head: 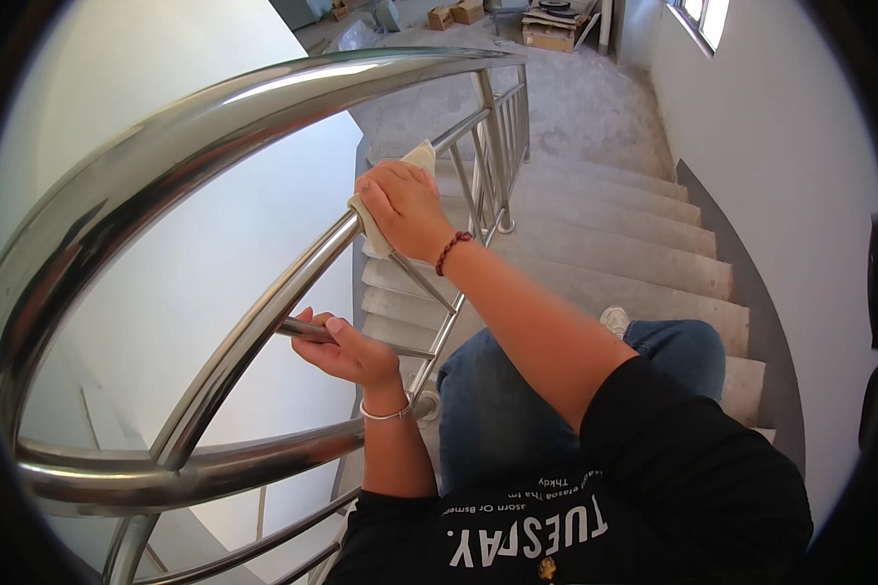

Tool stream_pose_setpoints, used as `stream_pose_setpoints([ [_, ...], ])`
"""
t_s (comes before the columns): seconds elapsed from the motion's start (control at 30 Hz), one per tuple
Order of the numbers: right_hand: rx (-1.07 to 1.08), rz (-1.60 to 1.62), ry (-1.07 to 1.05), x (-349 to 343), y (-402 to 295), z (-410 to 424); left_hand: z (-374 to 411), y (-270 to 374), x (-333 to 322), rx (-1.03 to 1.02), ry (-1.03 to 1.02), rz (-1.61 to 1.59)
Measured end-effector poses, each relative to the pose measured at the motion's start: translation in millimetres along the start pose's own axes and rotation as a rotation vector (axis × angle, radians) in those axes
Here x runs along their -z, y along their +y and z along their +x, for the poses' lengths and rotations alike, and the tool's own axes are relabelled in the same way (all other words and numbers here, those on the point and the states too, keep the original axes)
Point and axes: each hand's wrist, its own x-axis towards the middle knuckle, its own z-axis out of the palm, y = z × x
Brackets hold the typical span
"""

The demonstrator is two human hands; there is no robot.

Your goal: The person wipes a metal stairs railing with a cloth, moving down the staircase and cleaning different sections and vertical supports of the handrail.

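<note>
A pale cloth (423, 156) is wrapped over the middle rail (263, 307) of a polished metal stair railing. My right hand (402, 201) presses around that cloth from above, its palm side hidden. Lower and to the left, my left hand (347, 355) grips a thin metal baluster (306, 329) just below the middle rail, with the fingers curled around it. The thick shiny handrail (190, 135) arches above both hands. Near my left wrist, a large metal post (278, 464) crosses the view.
Concrete stairs (629, 256) descend ahead to a rough concrete floor (578, 117). A white wall (768, 124) with a dark skirting band (757, 285) borders the right. Cardboard boxes (468, 12) and a wooden pallet stack (549, 36) stand at the far end. One of my shoes (614, 320) rests on a step.
</note>
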Motion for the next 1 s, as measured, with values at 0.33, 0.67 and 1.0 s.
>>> stream_pose_setpoints([
  [0.33, 0.322, -0.03, -0.13, -11, -131, -44, -11, -29, 2, -0.262, -0.133, -0.167],
  [0.67, 0.441, 0.143, -0.24, -2, -153, -52, -15, -20, 10, -0.196, -0.2, -0.126],
  [1.0, 0.075, -0.071, -0.146, 7, -65, -36, -6, -10, 4, -0.054, -0.147, -0.02],
])
